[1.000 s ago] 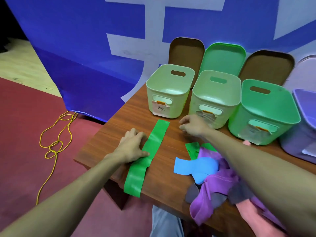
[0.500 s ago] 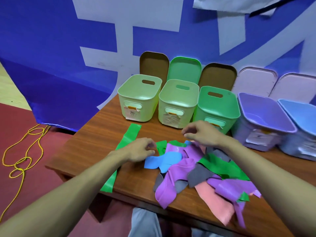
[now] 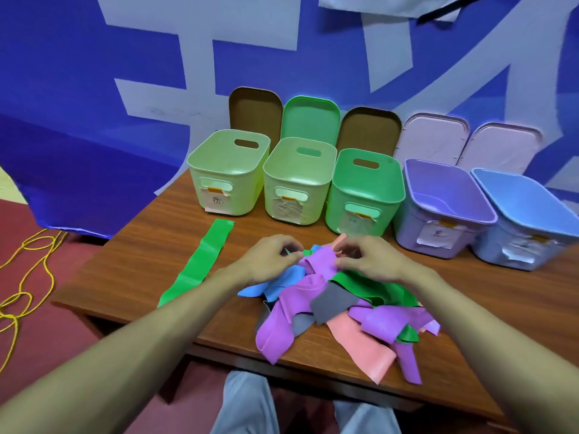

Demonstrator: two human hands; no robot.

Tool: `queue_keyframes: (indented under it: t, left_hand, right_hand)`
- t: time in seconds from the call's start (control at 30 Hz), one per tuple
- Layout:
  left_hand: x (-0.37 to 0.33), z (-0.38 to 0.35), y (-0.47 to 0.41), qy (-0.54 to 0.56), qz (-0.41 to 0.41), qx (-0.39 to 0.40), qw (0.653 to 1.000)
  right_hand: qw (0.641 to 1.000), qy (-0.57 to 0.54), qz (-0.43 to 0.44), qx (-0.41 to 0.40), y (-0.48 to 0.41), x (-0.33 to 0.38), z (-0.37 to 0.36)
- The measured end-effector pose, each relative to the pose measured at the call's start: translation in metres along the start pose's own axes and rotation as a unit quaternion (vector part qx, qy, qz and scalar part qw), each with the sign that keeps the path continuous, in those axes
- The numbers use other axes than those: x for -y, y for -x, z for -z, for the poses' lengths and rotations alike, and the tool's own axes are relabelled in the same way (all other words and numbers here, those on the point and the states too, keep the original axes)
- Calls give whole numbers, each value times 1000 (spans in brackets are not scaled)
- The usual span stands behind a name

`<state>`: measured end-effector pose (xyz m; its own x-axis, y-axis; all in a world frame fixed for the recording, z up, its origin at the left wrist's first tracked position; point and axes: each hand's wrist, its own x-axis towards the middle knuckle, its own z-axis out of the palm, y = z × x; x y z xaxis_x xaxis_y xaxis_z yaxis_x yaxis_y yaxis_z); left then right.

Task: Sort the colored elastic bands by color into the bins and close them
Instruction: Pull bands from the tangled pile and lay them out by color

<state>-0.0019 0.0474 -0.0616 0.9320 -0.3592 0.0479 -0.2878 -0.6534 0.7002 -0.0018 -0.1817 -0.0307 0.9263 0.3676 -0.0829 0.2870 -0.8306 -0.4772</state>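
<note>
Purple elastic band (image 3: 316,264), top of mixed heap: left hand (image 3: 269,258) and right hand (image 3: 366,261) grips pinched on it; lift clear singly toward far purple plastic bin (image 3: 445,195).

A brown wooden desk (image 3: 147,261) is carrying five open bins (image 3: 363,192) standing in a row along its far edge. One long green band (image 3: 200,261) is lying flat near the left edge, and a mixed pile of coloured bands (image 3: 341,311) is lying near the front edge.
</note>
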Motion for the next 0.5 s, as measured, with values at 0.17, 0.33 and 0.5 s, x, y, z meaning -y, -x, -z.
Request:
queue_keyframes:
  t: [0.17,0.33,0.5]
  left_hand:
    - [-15,-21,-12,-5,31,28,999]
    - [-35,-16,-10,70,2,-4,998]
    - [-66,-1,-18,59,-52,-38,996]
  right_hand:
    - [999,-38,-13,-8,7,-4,-11]
    - [994,-99,-15,-33,17,-9,0]
    - [990,-125,-2,-71,20,-2,22]
